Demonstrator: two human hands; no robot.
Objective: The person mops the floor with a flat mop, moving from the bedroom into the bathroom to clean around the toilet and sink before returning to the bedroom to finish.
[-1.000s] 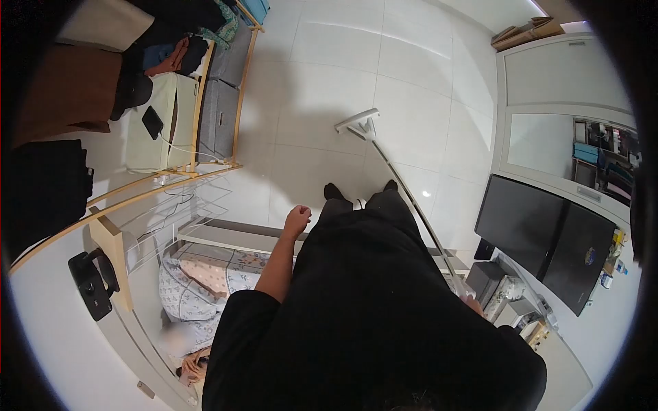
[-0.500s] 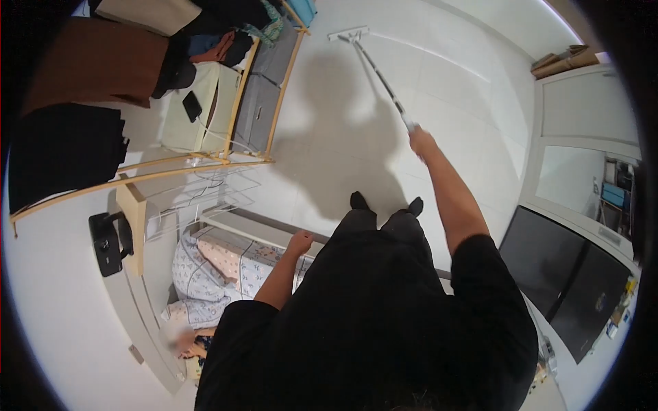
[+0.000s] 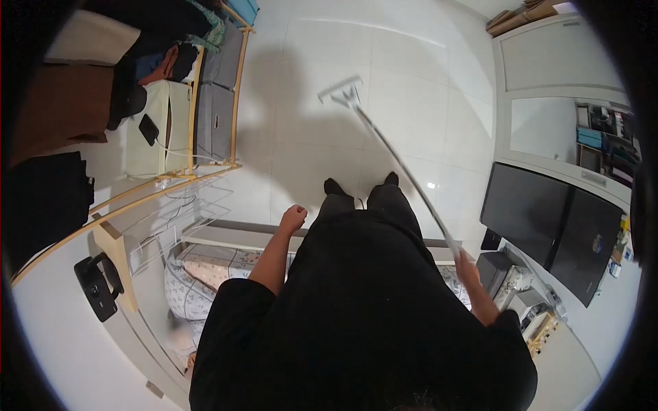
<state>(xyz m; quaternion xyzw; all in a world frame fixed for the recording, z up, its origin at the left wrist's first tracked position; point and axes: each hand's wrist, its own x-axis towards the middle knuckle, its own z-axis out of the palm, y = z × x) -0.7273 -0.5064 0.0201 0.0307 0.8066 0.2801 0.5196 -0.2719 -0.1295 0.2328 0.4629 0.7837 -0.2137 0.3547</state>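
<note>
A long thin mop point(image 3: 404, 164) slants across the tiled floor point(image 3: 418, 103), with its flat white head at the far end, beyond my feet. My right hand point(image 3: 467, 268) is wrapped round the near end of its handle, at the right of my body. My left hand point(image 3: 295, 218) is closed at the left of my body, beside the edge of the bed, and whether anything is in it cannot be made out. Both feet, in dark socks, stand on the floor between the two hands.
A wooden clothes rack point(image 3: 236, 96) with grey boxes stands at the left, near a wire rack point(image 3: 161, 236) and a bed point(image 3: 219, 264). A dark fridge point(image 3: 524, 212) and a cabinet point(image 3: 565, 58) line the right. Part of another person shows at the lower left.
My right hand has drawn back towards my body with the mop, and the mop head is nearer my feet and turned. The view has shifted to the right.
</note>
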